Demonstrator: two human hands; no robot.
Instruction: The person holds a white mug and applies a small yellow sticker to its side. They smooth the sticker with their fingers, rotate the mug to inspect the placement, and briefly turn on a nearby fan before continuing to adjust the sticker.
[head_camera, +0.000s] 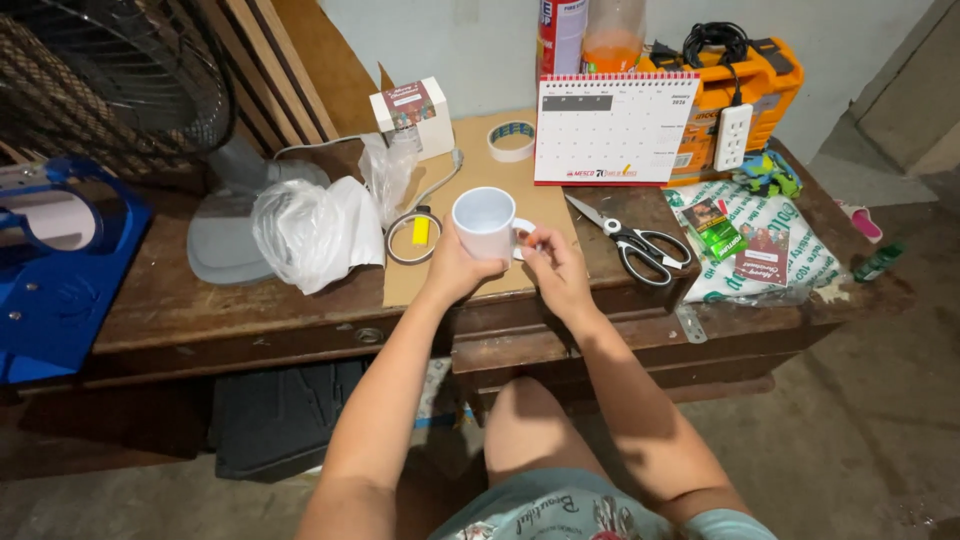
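Mug (485, 222) upright over cardboard (470, 160) on desk (180, 300), gripped round its side by left hand (452, 268), handle pinched in right hand (555, 268) fingertips, scissors (635, 245) just right, tape roll (511, 140) behind.

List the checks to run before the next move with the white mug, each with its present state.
1. Left hand wraps the white mug: ok.
2. Right hand at the mug's handle side: ok; exact finger contact cannot tell.
3. Mug upright, mouth up: ok.
4. Mug over the cardboard sheet: ok; resting or lifted, cannot tell.
5. Scissors lie apart from the right hand: ok.
6. Tape roll beside the left hand, not touching: ok.
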